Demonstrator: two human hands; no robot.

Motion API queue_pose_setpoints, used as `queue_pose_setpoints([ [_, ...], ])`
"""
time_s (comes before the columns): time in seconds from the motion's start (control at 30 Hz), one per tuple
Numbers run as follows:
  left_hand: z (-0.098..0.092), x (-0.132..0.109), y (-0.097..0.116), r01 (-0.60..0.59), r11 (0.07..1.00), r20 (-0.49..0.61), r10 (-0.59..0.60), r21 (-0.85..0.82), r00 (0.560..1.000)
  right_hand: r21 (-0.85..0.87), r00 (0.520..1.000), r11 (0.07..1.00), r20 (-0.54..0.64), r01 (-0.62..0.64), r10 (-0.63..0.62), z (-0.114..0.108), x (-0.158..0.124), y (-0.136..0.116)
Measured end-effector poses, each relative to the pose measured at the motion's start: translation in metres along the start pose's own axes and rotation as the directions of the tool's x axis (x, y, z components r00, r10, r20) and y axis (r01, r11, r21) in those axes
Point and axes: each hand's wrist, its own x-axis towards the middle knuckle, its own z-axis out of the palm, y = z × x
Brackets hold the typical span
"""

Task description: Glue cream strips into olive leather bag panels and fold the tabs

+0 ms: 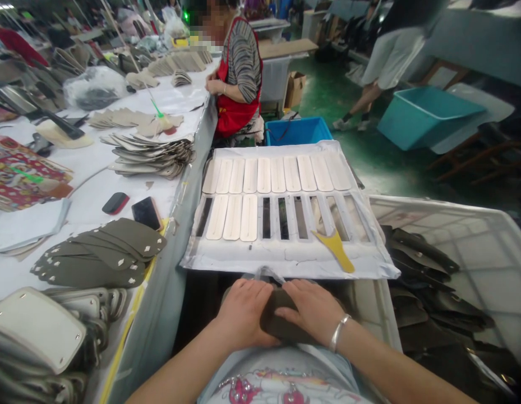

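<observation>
My left hand (243, 314) and my right hand (313, 308) rest together in my lap, fingers pressed down on a dark olive piece of material (281, 320) that lies between them. A silver bracelet circles my right wrist. Just beyond the hands sits a white slotted tray (285, 255) with cream strips (264, 174) filling the far row and three in the near row. A yellow scraper-like tool (336, 248) lies on the tray's near right part.
A long white table (92, 191) on the left carries fanned olive pieces (104, 252), cream pieces (37, 325), stacked soles (153, 151) and two phones (146, 212). A white crate (453, 219) of dark pieces stands at right. A seated person in a red apron (237, 73) works farther along; blue bins (296, 131) behind.
</observation>
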Motion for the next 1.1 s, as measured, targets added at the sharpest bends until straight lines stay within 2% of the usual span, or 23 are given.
queue_pose_setpoints([
  [0.2,-0.002,0.002,0.0,0.01,1.0,0.013,-0.01,-0.004,1.0,-0.008,0.999,1.0,-0.035,-0.015,0.015,0.005,0.012,-0.002],
  [0.33,-0.008,-0.016,-0.019,0.031,0.999,-0.006,-0.031,-0.041,1.0,-0.003,0.997,0.998,-0.052,-0.056,0.056,0.005,0.006,-0.001],
  [0.47,-0.01,-0.04,-0.042,0.162,0.961,0.006,-0.165,-0.222,0.986,0.024,0.998,1.0,-0.064,-0.013,0.015,0.004,0.002,-0.009],
  [0.6,-0.007,-0.045,-0.047,0.219,0.893,-0.01,-0.243,-0.393,0.97,0.027,1.0,0.999,-0.014,0.021,-0.021,0.003,0.015,-0.026],
  [0.83,-0.005,-0.043,-0.052,0.197,0.854,-0.054,-0.253,-0.481,0.966,0.007,0.999,0.999,0.038,0.032,-0.033,0.001,0.041,-0.037],
  [1.0,0.016,-0.053,-0.05,0.121,0.707,-0.203,-0.357,-0.697,0.912,-0.01,1.0,1.0,0.023,0.015,-0.014,0.004,0.044,-0.044],
  [1.1,0.023,-0.054,-0.047,0.086,0.665,-0.258,-0.402,-0.742,0.879,-0.025,0.999,0.999,0.005,0.04,-0.04,0.006,0.052,-0.053],
])
